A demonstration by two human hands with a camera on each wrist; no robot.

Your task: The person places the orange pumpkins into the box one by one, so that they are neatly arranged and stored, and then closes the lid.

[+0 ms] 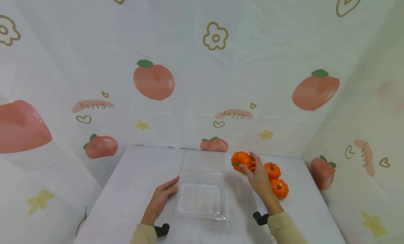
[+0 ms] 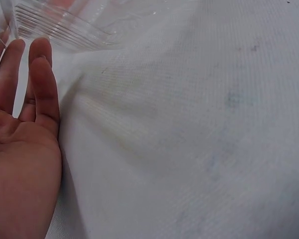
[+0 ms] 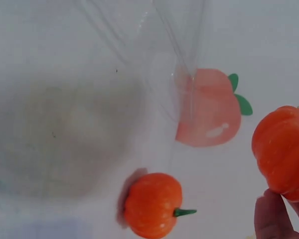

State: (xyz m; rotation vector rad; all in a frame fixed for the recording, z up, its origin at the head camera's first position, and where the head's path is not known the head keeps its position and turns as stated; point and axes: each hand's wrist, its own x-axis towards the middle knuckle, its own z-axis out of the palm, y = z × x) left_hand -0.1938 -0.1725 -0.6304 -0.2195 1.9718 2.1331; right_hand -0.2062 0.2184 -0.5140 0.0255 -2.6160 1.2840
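Note:
A small orange pumpkin (image 1: pixel 241 161) with a green stem is held between the thumb and fingers of my right hand (image 1: pixel 261 177). That hand is to the right of a clear plastic clamshell box (image 1: pixel 202 216), whose lid (image 1: pixel 202 163) lies folded back. In the right wrist view, the held pumpkin (image 3: pixel 283 152) shows at the right edge, above part of the fingers. My left hand (image 1: pixel 161 198) touches the box's left side with its fingers fairly straight. The left wrist view shows these fingers (image 2: pixel 44 84) against the ribbed plastic.
Two more small pumpkins, one farther back (image 1: pixel 273 170) and one nearer (image 1: pixel 279 188), sit on the white table (image 1: pixel 132 188) beside the right forearm. A white backdrop (image 1: pixel 189 117) printed with fruit hangs behind the table and along its sides.

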